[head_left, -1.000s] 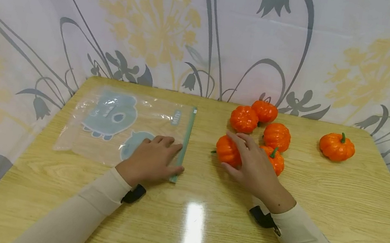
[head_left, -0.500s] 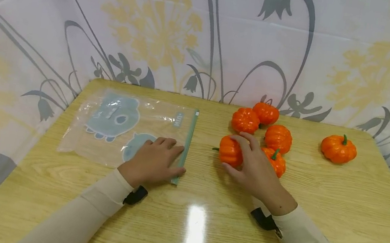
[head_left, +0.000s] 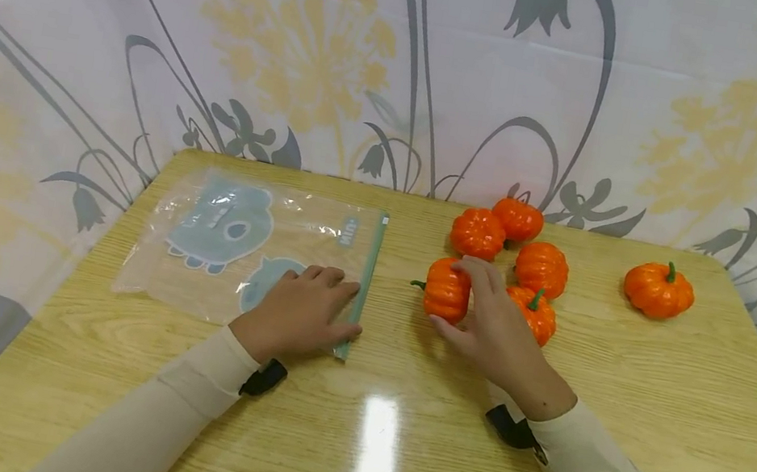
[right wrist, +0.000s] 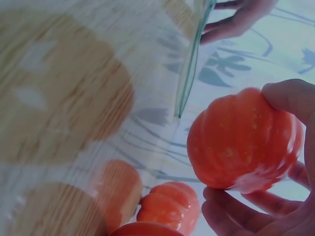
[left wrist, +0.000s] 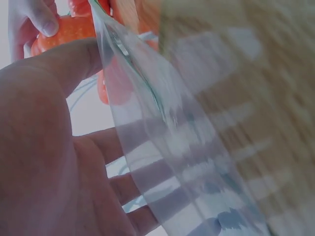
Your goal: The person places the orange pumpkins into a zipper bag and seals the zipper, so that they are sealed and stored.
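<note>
My left hand lies with loosely spread fingers on the right part of a clear zip bag, its fingertips close to the green zip strip. In the left wrist view the thumb and straight fingers meet the transparent plastic. My right hand grips a small orange toy pumpkin between thumb and fingers, its green stem pointing left toward the bag. The right wrist view shows the thumb on one side of this pumpkin and curled fingers on the other.
Beside and behind the right hand several more pumpkins sit in a group. One pumpkin stands apart at the far right. A flower-printed cloth rises behind the wooden table, which has a bright light reflection.
The gripped pumpkin has turned slightly in my right hand, its stem now pointing more squarely left. My left hand and the bag have stayed in place.
</note>
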Motion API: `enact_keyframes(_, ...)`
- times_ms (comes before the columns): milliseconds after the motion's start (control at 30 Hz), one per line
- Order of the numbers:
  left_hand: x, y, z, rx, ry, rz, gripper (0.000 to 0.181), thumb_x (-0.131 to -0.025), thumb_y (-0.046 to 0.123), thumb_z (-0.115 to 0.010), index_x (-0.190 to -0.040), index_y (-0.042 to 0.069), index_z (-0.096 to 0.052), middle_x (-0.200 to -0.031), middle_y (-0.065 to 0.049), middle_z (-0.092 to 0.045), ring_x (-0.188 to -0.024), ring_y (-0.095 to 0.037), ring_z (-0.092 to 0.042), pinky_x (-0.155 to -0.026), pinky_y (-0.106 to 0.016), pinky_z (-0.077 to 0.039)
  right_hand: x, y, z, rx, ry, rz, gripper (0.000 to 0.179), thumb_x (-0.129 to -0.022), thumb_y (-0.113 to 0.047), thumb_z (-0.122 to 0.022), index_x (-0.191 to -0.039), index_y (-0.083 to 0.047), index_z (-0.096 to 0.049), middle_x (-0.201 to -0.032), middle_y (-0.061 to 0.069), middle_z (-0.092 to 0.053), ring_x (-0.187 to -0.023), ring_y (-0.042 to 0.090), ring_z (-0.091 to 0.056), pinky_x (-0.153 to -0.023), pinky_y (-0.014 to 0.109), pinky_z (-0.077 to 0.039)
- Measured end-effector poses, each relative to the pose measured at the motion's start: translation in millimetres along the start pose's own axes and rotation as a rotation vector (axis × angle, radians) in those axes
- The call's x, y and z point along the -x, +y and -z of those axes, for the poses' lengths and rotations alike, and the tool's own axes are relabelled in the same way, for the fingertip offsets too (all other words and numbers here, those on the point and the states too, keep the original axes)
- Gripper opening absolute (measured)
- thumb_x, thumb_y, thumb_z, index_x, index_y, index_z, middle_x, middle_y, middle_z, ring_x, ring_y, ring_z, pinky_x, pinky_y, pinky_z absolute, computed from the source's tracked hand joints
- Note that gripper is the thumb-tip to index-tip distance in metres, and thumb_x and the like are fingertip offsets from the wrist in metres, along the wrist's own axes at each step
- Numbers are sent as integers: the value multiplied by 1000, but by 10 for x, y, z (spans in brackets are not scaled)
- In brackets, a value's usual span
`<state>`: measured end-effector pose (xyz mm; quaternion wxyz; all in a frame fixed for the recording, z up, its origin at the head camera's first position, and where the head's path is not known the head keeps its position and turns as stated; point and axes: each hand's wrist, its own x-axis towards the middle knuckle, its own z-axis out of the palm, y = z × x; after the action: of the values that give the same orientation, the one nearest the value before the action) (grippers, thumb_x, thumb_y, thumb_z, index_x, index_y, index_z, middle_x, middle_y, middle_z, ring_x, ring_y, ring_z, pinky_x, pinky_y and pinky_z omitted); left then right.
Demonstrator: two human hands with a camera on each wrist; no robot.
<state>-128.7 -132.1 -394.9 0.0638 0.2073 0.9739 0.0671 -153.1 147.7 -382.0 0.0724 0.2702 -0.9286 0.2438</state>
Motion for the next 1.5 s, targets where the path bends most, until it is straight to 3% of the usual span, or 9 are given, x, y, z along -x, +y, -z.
enact_keyframes(200,-11,47,0,34,-6,6,60,-94,58,-57,-139,18,-58,-148,-11,-49,-134,-34,-48,-94,-61,-47,7,-11,3,-31,28,17,74,-82,-23,-82,-139,-8,-38,-141,19,-43,-83,29,-60,-80,43,-57)
enact_keyframes(400,-17,78,-22,9,4,2,60,-92,60,-58,-135,19,-61,-141,-8,-54,-129,-30,-52,-90,-58,-49,6,-15,14,-31,36,35,79,-82,-24,-83,-146,-12,-39,-143,16,-41,-59,14,-45,-59,26,-49)
enact_keyframes(533,-9,90,-24,-1,4,10,60,-92,61,-58,-135,19,-60,-137,-7,-57,-125,-29,-53,-88,-57,-50,3,-18,17,-33,49,41,78,-82,-24,-83,-146,-11,-40,-144,16,-41,-57,12,-44,-55,24,-48)
enact_keyframes(667,5,107,-19,-4,-14,28,63,-91,63,-57,-136,19,-59,-137,-7,-56,-125,-29,-52,-89,-57,-49,-4,-18,11,-46,83,50,76,-81,-22,-83,-145,-11,-43,-144,16,-42,-81,24,-61,-70,36,-58)
enact_keyframes(767,12,120,-17,1,-21,33,64,-91,63,-58,-136,17,-58,-137,-7,-55,-124,-28,-52,-88,-57,-49,-3,-14,9,-52,108,60,75,-80,-20,-83,-144,-11,-45,-143,17,-43,-104,32,-62,-82,46,-59)
enact_keyframes(967,18,130,-11,9,4,27,61,-90,63,-60,-128,16,-59,-132,-6,-57,-118,-27,-54,-84,-55,-49,3,-2,-1,-71,151,86,77,-77,-19,-85,-142,-9,-44,-143,19,-42,-113,34,-60,-89,48,-57)
enact_keyframes(1167,22,138,-26,-11,19,38,51,-89,64,-60,-109,18,-57,-119,-3,-58,-106,-24,-54,-75,-48,-48,-15,2,18,-110,196,123,77,-74,-12,-84,-137,-2,-41,-147,22,-39,-128,36,-51,-102,51,-50)
enact_keyframes(1500,7,166,-47,-48,9,39,48,-88,60,-62,-102,15,-57,-119,-5,-58,-105,-25,-54,-72,-45,-47,8,4,4,-104,197,140,81,-74,-15,-85,-139,-3,-38,-138,19,-45,-121,29,-53,-100,46,-51)
